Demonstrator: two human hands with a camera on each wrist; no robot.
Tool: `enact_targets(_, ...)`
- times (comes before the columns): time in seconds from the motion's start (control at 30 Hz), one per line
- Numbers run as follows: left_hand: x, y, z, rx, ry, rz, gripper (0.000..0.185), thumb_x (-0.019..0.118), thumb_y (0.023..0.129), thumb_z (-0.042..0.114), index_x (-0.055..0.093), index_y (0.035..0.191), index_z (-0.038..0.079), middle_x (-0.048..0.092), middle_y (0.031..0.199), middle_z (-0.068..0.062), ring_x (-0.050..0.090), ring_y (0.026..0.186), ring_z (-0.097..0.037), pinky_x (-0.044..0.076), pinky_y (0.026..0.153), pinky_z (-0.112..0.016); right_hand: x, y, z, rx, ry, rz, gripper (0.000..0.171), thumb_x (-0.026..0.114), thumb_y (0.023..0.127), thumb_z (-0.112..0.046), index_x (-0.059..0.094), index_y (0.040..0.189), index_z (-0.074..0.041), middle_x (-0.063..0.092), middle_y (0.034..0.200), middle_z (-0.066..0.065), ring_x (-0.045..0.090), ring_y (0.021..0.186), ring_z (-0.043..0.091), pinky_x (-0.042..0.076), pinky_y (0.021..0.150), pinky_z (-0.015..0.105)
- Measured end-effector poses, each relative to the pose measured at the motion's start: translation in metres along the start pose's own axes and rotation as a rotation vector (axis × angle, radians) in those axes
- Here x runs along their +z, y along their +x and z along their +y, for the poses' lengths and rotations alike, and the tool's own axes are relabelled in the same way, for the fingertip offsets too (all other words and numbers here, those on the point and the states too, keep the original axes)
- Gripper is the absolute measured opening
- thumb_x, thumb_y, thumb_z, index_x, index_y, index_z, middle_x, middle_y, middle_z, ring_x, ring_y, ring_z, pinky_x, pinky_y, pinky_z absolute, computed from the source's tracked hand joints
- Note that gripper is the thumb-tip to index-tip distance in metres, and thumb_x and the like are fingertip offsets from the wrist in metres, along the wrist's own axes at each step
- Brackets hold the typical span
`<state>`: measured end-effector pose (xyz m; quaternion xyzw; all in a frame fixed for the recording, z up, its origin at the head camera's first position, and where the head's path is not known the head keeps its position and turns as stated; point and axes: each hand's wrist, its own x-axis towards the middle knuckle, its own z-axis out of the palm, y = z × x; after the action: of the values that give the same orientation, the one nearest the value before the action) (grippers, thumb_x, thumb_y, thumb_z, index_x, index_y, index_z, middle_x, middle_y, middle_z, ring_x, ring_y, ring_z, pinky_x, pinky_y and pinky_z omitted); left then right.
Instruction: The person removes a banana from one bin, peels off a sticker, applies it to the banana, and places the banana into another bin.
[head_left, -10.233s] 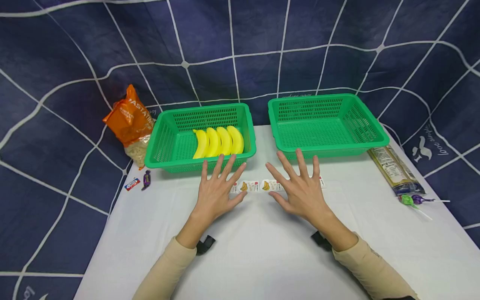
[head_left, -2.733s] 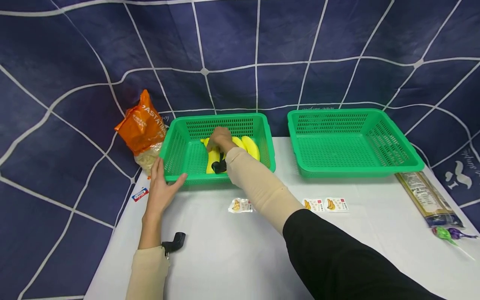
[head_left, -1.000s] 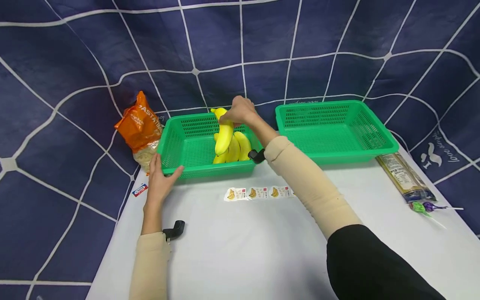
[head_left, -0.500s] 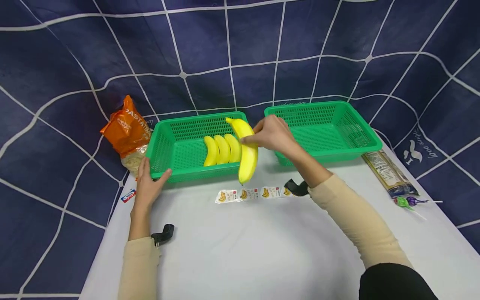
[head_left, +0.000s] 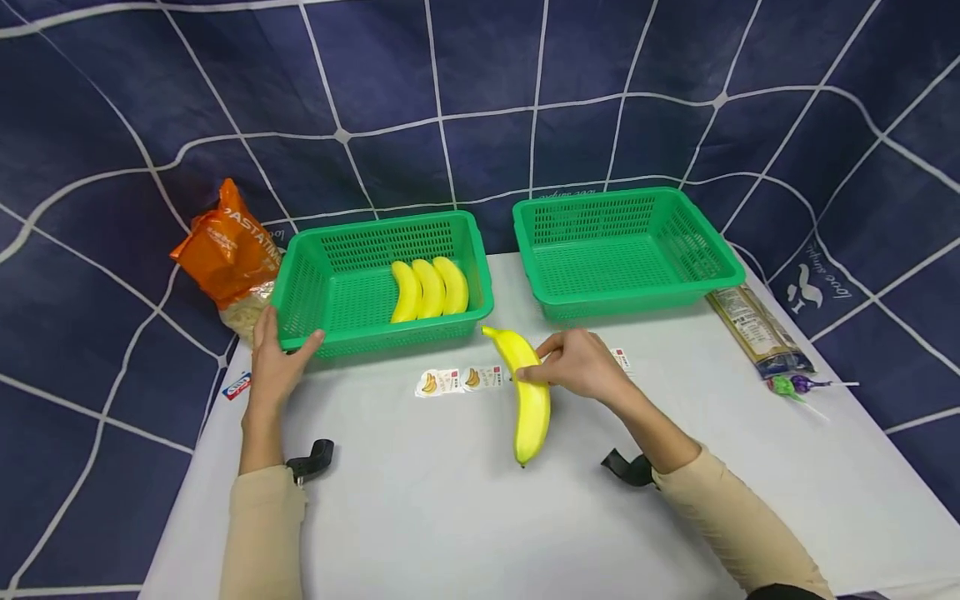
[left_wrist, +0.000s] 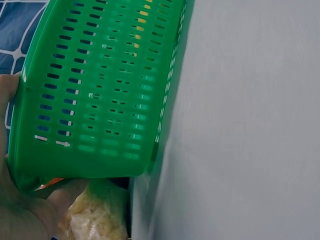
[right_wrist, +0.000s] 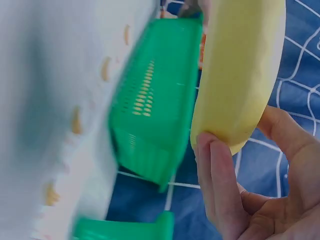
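My right hand (head_left: 588, 367) pinches a yellow banana (head_left: 532, 412) between thumb and fingers, over the white table. The banana's stem points to the back left and its tip toward me; in the right wrist view the banana (right_wrist: 240, 65) fills the upper right. Beneath it runs a strip of banana-picture stickers (head_left: 447, 382), partly covered by hand and fruit. With thumb spread, my left hand (head_left: 272, 371) rests on the front left corner of the left green basket (head_left: 382, 337), thumb along the front rim, fingers outside the side wall. Three bananas (head_left: 430, 292) lie side by side in that basket.
A second green basket (head_left: 630, 296) stands at the back right with a flat gold-and-blue packet (head_left: 761, 329) beside it. Two lollipops (head_left: 791, 385) lie in front of the packet. At the left are an orange bag (head_left: 228, 250) and a small wrapped sweet (head_left: 237, 386).
My right hand has lifted one banana out of the left basket and brought it forward and right over the sticker strip. My left hand has stayed at the basket corner.
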<state>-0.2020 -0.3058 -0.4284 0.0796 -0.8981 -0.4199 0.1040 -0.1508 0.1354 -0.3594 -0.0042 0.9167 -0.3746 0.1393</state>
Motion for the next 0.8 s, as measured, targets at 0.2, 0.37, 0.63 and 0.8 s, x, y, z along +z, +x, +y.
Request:
enact_targets(0.2, -0.001, -0.004, -0.002, -0.020, -0.038, 0.045, 0.096, 0.066, 0.089, 0.042, 0.006, 0.158, 0.014, 0.002, 0.166, -0.003, 0.007, 0.152, -0.032, 0.014, 0.121, -0.058, 0.024, -0.009, 0.026, 0.029, 0.005, -0.042, 0.048, 0.085, 0.065, -0.044, 0.071, 0.095, -0.008, 0.068, 0.073, 0.002, 0.059, 0.066, 0.017, 0.044, 0.058, 0.028)
enact_targets(0.37, 0.004, -0.008, -0.005, -0.024, -0.076, 0.090, 0.095, 0.069, 0.088, 0.038, 0.009, 0.158, 0.012, 0.005, 0.165, -0.003, 0.010, 0.151, -0.030, 0.013, 0.122, -0.054, 0.039, -0.015, 0.045, 0.048, 0.017, -0.077, 0.044, 0.087, 0.064, -0.040, 0.070, 0.090, -0.008, 0.065, 0.070, 0.002, 0.057, 0.064, 0.016, 0.043, 0.057, 0.027)
enact_targets(0.63, 0.011, -0.007, -0.004, -0.005, -0.103, 0.112, 0.096, 0.070, 0.087, 0.038, 0.010, 0.158, 0.012, 0.007, 0.165, -0.004, 0.012, 0.151, -0.030, 0.014, 0.122, -0.055, 0.053, -0.019, 0.070, 0.101, 0.083, -0.133, 0.044, 0.089, 0.065, -0.032, 0.066, 0.090, -0.005, 0.063, 0.068, 0.005, 0.061, 0.059, 0.016, 0.047, 0.055, 0.026)
enact_targets(0.8, 0.010, -0.005, 0.000, 0.001, -0.102, 0.115, 0.096, 0.070, 0.087, 0.038, 0.011, 0.158, 0.012, 0.007, 0.165, -0.004, 0.011, 0.151, -0.029, 0.014, 0.121, -0.055, 0.056, -0.020, 0.070, 0.080, 0.072, -0.116, 0.043, 0.089, 0.064, -0.033, 0.066, 0.089, -0.005, 0.063, 0.064, 0.004, 0.060, 0.057, 0.015, 0.046, 0.054, 0.026)
